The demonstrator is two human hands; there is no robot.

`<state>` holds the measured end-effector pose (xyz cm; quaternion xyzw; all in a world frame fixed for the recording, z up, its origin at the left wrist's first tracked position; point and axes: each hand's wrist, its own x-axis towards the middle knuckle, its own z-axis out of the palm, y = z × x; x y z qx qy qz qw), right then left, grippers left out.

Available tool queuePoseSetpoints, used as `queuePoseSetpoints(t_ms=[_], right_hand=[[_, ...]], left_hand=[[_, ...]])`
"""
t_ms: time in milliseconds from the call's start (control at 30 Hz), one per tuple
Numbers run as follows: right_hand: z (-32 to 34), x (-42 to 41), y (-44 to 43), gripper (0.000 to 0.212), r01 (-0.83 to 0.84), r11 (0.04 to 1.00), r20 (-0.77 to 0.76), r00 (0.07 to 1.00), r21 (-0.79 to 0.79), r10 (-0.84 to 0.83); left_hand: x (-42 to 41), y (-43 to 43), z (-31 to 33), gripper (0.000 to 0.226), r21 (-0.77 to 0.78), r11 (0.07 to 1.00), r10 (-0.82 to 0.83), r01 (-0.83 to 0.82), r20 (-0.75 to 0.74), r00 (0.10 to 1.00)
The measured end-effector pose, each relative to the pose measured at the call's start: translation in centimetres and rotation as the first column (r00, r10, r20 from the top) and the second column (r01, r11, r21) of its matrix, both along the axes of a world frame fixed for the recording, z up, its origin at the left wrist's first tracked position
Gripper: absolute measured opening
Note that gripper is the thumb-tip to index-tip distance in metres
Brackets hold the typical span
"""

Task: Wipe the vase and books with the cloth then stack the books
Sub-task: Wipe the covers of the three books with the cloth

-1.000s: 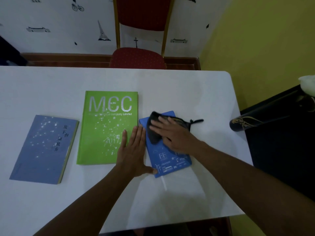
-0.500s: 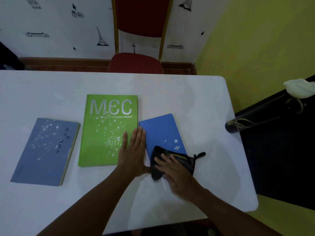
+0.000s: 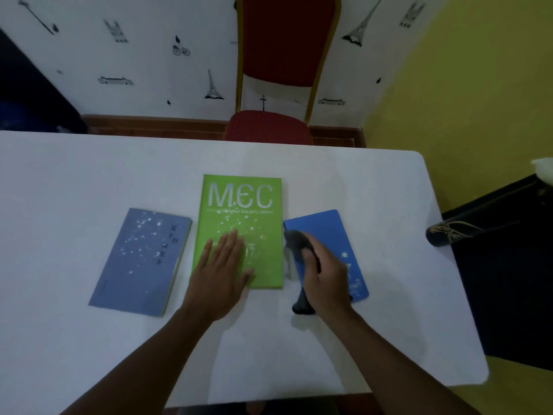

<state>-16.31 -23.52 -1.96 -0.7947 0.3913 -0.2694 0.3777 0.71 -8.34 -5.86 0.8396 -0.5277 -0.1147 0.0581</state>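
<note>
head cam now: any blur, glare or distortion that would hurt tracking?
Head view: dim, bluish light; right hand and dark cloth motion-smeared over the blue book; left hand slightly soft; small print on the green book unreadable; wide-angle bowing of the table edges; no hard glare.

My left hand (image 3: 223, 274) has moved off the edge of the blue notebook (image 3: 329, 235) and now lies flat, fingers spread, on the near part of the green MCC book (image 3: 239, 205). My right hand (image 3: 324, 277) has gathered the dark cloth (image 3: 294, 239) into a bunch, and the cloth has shifted to the notebook's left edge.
</note>
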Motion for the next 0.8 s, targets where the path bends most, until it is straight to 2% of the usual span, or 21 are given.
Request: queuePoseSetpoints(t_ms=[167,333,433,567,667,733,800], right_hand=[[-0.7,8.5,-1.5,0.031,0.17,0.984,-0.004,0.986,0.058,-0.17],[-3.3,15.5,-3.8,0.038,0.169,0.975,-0.154,0.977,0.148,-0.146],[-4.5,18.8,-4.1,0.042,0.02,0.981,-0.269,0.963,0.191,0.033],[-5.7,20.0,-1.9,0.04,-0.336,0.923,-0.235,0.897,0.19,0.375],[-6.7,16.6,0.3,0.043,-0.647,0.763,-0.292,0.729,0.001,0.619],[-7.3,14.6,-0.6,0.047,-0.737,0.662,-0.355,0.659,-0.132,0.663],[-7.3,14.7,-2.9,0.046,-0.745,0.65,-0.406,0.645,-0.148,0.648]], left_hand=[[5.0,5.0,-0.4,0.084,0.072,0.997,0.007,-0.01,0.043,0.999],[7.3,6.4,-1.8,0.098,0.151,0.981,-0.126,0.119,0.042,0.991],[7.4,6.1,-2.5,0.101,0.136,0.983,-0.122,0.121,0.001,0.993],[7.6,6.2,-3.0,0.105,0.14,0.984,-0.105,0.108,-0.026,0.994],[7.6,6.3,-3.3,0.103,0.122,0.987,-0.101,0.105,-0.04,0.994],[7.5,6.2,-3.4,0.102,0.104,0.989,-0.103,0.106,-0.04,0.994],[7.5,6.2,-3.4,0.1,0.083,0.991,-0.102,0.105,-0.037,0.994]])
